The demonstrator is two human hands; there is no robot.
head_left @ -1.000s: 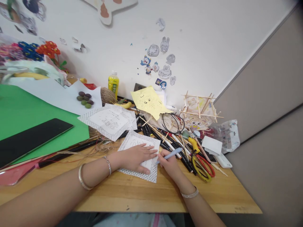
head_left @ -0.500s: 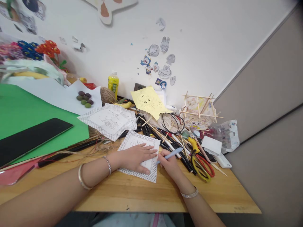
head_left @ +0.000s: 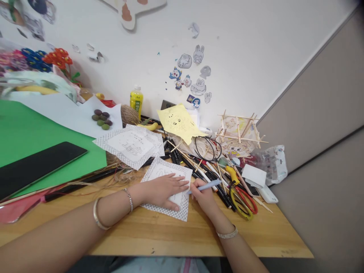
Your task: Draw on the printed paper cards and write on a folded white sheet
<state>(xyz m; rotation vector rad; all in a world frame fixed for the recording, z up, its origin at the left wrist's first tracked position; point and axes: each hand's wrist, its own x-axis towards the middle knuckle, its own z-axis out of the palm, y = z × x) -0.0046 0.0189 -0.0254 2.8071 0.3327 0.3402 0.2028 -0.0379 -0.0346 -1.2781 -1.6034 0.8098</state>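
My left hand (head_left: 165,189) lies flat, fingers stretched out, on a small white drawing sheet (head_left: 160,170) with a hatched border on the wooden table (head_left: 159,233). My right hand (head_left: 202,195) is closed around a light blue pen (head_left: 206,186), whose tip meets the sheet's right edge. Both wrists wear bracelets. A similar, larger sheet (head_left: 131,145) lies just behind.
Black markers and wooden sticks (head_left: 199,165) pile up behind the hands, with yellow-red scissors (head_left: 241,199) at right. A green sheet (head_left: 34,136) with a black tablet (head_left: 36,165) sits left. A yellow bottle (head_left: 136,99), yellow paper (head_left: 179,122) and a stick frame (head_left: 240,131) stand by the wall.
The pen has tipped slightly lower and more level in my right hand. My left hand stays flat on the sheet.
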